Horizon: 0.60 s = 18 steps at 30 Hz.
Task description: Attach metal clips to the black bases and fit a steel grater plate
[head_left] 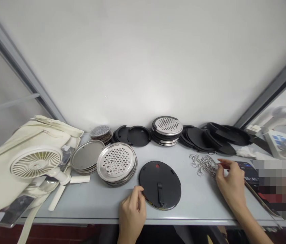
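Observation:
A round black plastic disc [150,179] with a raised strip across its lower middle and a red dot lies on the table in front of me. My left hand [133,211] is beside its left edge, fingers curled in, the tips at the rim; what they hold, if anything, is hidden. To the right is a loose pile of small bent-wire metal clips [200,164]. My right hand [231,184] reaches into the pile's right side, thumb and forefinger pinched over the clips, partly hiding them.
Left of the disc stand stacked metal grater plates [117,162] and plain metal discs [87,155]. Behind are assembled round graters [167,125], black rings [139,135] and black trays [201,139]. A white fan [36,162] stands left by a cream bag [28,140]; a phone [250,176] lies right.

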Available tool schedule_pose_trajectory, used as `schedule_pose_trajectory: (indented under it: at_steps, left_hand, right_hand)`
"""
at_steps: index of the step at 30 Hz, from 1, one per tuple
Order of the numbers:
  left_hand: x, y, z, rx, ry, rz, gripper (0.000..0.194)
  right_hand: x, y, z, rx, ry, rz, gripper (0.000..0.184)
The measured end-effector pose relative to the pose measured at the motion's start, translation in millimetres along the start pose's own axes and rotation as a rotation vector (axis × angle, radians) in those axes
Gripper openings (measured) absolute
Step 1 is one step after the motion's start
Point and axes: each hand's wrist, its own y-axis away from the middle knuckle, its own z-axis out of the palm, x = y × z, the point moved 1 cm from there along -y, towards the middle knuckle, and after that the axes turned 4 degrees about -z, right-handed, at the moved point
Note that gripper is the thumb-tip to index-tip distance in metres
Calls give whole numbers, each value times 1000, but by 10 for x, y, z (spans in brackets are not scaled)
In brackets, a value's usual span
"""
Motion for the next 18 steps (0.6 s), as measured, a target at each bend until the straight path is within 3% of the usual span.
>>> schedule_pose_trajectory:
  at_steps: [5,10,18]
  left_hand:
    - [-7,4,4,4,-4,20,21]
    - [-15,5,13,-34,5,-7,21]
    - [-21,-15,-2,-82,10,-94,22]
  right_hand:
    - [-224,46,-102,126,-37,-51,26]
    - [-316,95,-77,144,-213,-89,24]
    - [-487,132,-26,-106,-393,-288,17]
